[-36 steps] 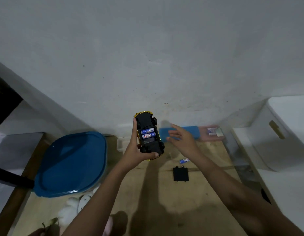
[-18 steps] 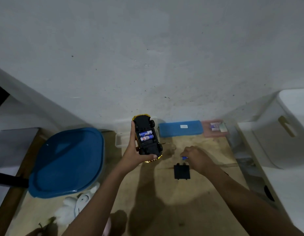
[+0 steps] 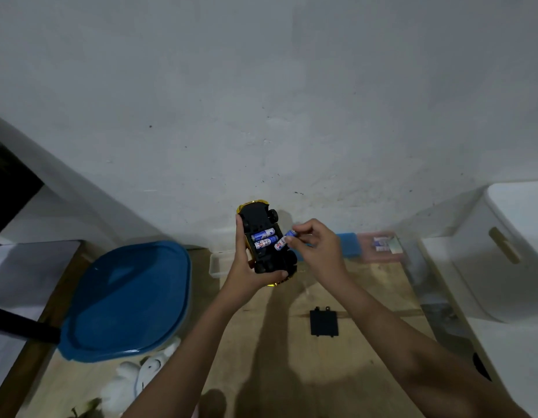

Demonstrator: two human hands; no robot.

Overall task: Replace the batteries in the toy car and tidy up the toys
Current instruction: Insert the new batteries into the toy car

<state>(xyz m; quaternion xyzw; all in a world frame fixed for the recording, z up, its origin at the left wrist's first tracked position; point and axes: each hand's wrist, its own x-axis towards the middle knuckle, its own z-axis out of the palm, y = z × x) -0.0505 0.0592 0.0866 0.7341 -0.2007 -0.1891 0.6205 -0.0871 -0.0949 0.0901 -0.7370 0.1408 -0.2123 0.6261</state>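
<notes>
The left hand [image 3: 246, 271] grips the car [image 3: 269, 257] belly-up above the table [image 3: 276, 372], with the thumb across its near end and the fingers up its left side. The bay is uncovered. Two batteries [image 3: 263, 235] lie side by side in it, in blue-and-white wrappers whose print is too blurred to read. The right hand [image 3: 320, 250] pinches a third battery [image 3: 284, 240] with the same wrapper. Its lower end is at the bay's right edge and its top tilts toward 2 o'clock.

At 5 o'clock from the car the black cover [image 3: 324, 322] lies flat on the table, apart from both hands. At 3 o'clock, partly behind the right hand, are a blue box [image 3: 350, 245] and a pink tray [image 3: 379, 257] holding more batteries, their labels smeared. A white bin [image 3: 503, 257] stands far right. A blue lid [image 3: 126, 297] lies at 8 o'clock, with a white plush [image 3: 141, 375] by its near rim. A clear tub [image 3: 216, 263] shows at 9 o'clock.
</notes>
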